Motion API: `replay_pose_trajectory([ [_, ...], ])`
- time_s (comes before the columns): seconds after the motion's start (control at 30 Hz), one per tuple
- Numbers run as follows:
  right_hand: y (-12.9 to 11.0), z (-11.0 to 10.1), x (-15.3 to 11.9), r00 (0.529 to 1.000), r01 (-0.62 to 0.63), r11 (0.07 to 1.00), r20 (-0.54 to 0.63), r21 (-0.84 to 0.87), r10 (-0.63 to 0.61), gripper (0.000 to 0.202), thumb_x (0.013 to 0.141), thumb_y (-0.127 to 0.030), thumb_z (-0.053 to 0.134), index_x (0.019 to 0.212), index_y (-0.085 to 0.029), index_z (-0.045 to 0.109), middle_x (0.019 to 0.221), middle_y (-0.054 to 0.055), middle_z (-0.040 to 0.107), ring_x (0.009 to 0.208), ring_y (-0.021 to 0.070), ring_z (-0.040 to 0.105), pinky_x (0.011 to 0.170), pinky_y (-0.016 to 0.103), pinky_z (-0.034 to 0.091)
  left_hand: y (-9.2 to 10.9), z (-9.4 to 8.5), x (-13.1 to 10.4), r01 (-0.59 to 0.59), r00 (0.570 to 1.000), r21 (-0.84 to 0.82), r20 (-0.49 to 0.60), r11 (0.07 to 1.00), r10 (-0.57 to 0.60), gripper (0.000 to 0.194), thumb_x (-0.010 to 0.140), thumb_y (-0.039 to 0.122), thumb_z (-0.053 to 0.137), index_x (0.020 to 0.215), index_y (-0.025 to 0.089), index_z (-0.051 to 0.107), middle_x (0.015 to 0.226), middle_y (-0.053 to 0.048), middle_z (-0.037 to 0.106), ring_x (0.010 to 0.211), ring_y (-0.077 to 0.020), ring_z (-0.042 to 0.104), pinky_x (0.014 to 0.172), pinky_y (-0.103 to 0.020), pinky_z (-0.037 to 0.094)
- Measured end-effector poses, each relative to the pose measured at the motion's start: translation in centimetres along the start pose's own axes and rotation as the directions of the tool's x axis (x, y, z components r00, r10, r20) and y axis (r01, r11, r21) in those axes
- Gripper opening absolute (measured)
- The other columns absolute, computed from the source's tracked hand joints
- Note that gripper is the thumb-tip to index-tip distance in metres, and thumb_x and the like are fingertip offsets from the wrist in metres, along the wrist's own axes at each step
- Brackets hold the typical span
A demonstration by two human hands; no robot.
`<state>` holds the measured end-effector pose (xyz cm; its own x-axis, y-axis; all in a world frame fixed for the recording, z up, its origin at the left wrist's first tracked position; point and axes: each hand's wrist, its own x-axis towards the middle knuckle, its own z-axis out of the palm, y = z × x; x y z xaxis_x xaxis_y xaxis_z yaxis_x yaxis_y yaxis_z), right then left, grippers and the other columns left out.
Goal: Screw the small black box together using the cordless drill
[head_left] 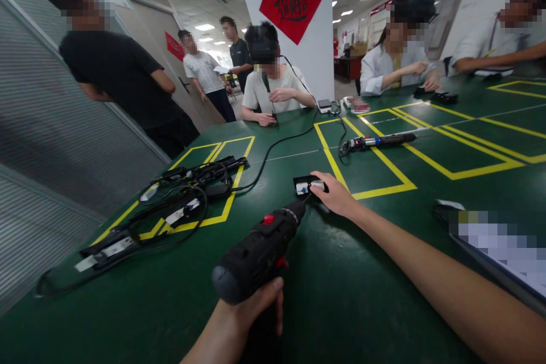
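Drill bit (306, 198) close to the right hand (336, 194)!
Left hand (251, 302) wraps the power drill (260, 250) — right pinches the black part (303, 186) — a skidding bit could nick it.

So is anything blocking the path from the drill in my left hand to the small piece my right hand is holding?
Nothing visible stands between the drill and the small piece; your right hand grips it from the side, close to the bit.
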<state>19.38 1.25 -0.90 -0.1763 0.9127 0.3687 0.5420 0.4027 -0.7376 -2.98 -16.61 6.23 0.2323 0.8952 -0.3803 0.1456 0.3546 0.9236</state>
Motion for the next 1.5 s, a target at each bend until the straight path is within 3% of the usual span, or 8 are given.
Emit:
replay_pose_trajectory([
  [0.83,0.03,-0.09,-0.05,1.0,-0.002,1.0,0.023,0.006,0.002,0.042,0.086,-0.033,0.046,0.126,-0.021,0.047,0.113,0.008,0.053,0.101,0.019,0.052,0.089,0.033,0.039,-0.1,-0.09,0.04,0.011,1.0,0.0,0.005,1.0,-0.011,0.047,0.082,0.044,0.052,0.116,0.011,0.05,0.06,-0.001,0.058,0.053,-0.017,0.054,0.055,-0.033,0.043],
  [1.0,0.43,0.21,0.1,1.0,0.011,1.0,0.0,0.01,-0.011,0.041,0.086,-0.034,0.045,0.125,-0.02,0.048,0.113,0.008,0.054,0.103,0.0192,0.051,0.091,0.034,0.038,-0.46,-0.46,0.2,0.025,0.999,0.058,0.036,0.998,-0.028,0.039,0.083,0.047,0.049,0.088,0.01,0.062,0.058,-0.004,0.058,0.055,-0.0179,0.054,0.056,-0.033,0.043],
  [1.13,0.5,0.21,0.01,1.0,0.001,1.0,0.009,0.012,-0.001,0.04,0.087,-0.034,0.043,0.125,-0.021,0.048,0.113,0.008,0.054,0.102,0.0189,0.051,0.09,0.033,0.038,-0.4,-0.51,0.2,0.001,1.0,0.057,0.019,0.998,-0.002,0.037,0.082,0.047,0.05,0.082,0.012,0.064,0.059,-0.004,0.059,0.054,-0.0173,0.054,0.056,-0.032,0.043],
  [1.27,0.39,0.06,-0.03,1.0,0.001,1.0,0.008,0.014,-0.001,0.04,0.088,-0.035,0.042,0.125,-0.021,0.048,0.114,0.008,0.054,0.102,0.0186,0.052,0.09,0.033,0.038,-0.2,-0.39,0.12,0.014,0.999,0.104,0.034,0.994,-0.018,0.043,0.083,0.049,0.048,0.064,0.012,0.061,0.055,-0.005,0.06,0.056,-0.0182,0.054,0.057,-0.032,0.042],
  [1.43,0.18,-0.07,0.03,1.0,-0.006,1.0,0.02,0.012,0.006,0.041,0.088,-0.035,0.043,0.126,-0.021,0.048,0.114,0.008,0.054,0.103,0.019,0.051,0.09,0.033,0.038,0.03,-0.1,0.03,0.0,1.0,-0.003,0.003,1.0,0.0,0.037,0.082,0.044,0.052,0.103,0.014,0.055,0.061,-0.001,0.058,0.052,-0.0171,0.054,0.054,-0.032,0.043],
  [1.5,0.12,-0.1,0.02,1.0,-0.011,1.0,0.023,0.009,0.01,0.041,0.088,-0.035,0.043,0.126,-0.021,0.047,0.114,0.008,0.054,0.103,0.0191,0.051,0.09,0.033,0.038,0.06,-0.06,0.03,-0.004,1.0,-0.01,0.007,1.0,0.005,0.038,0.082,0.042,0.052,0.107,0.013,0.053,0.06,0.0,0.058,0.051,-0.0173,0.055,0.053,-0.032,0.043],
])
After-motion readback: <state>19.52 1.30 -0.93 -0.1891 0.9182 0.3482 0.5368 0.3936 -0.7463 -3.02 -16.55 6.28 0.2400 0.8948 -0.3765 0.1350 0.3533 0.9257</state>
